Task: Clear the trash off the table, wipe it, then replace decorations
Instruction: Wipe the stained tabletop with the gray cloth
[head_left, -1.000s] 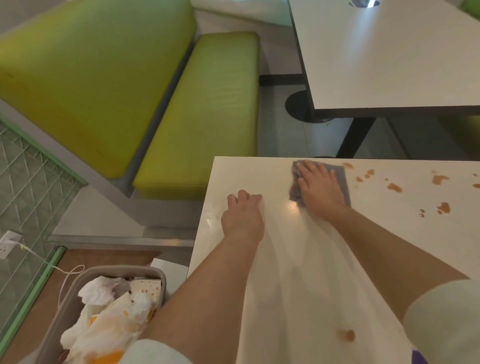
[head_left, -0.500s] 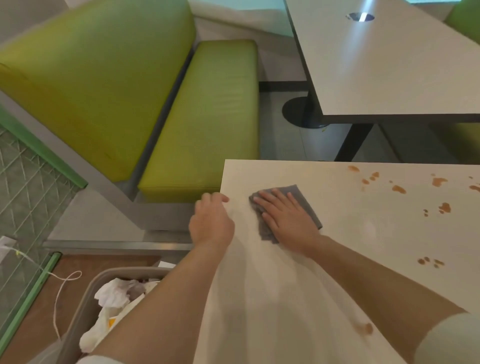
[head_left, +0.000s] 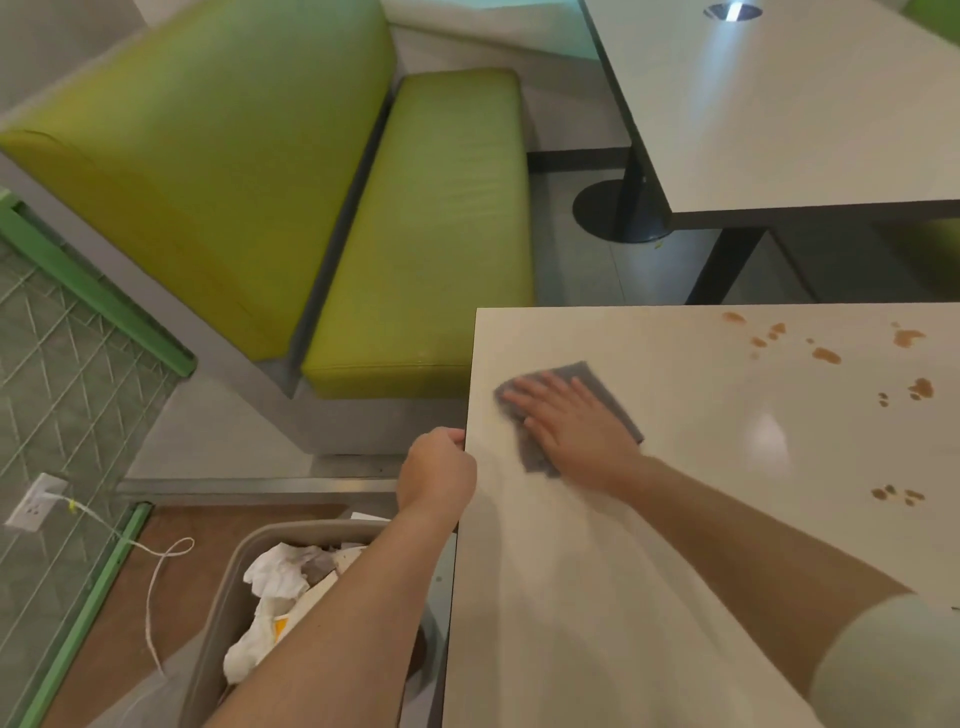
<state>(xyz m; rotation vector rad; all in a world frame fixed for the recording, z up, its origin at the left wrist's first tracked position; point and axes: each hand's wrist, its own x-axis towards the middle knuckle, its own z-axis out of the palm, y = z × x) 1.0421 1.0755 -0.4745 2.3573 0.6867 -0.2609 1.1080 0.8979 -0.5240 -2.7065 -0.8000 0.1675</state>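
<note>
Two hands work at the table. Right hand: fingers flat, pressing the grey cloth onto the tabletop. Left hand: fingers curled over the table's edge, just left of the cloth. Brown stains lie beyond the right hand. Trash bin sits below the left forearm.

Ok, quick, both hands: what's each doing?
Left hand: fingers curled over the table edge.
Right hand: open, pressing flat on the grey cloth.

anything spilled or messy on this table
Yes: brown sauce-like splatters dot the far right of the table, beyond the grey cloth under the right hand, so not yet wiped.
</note>
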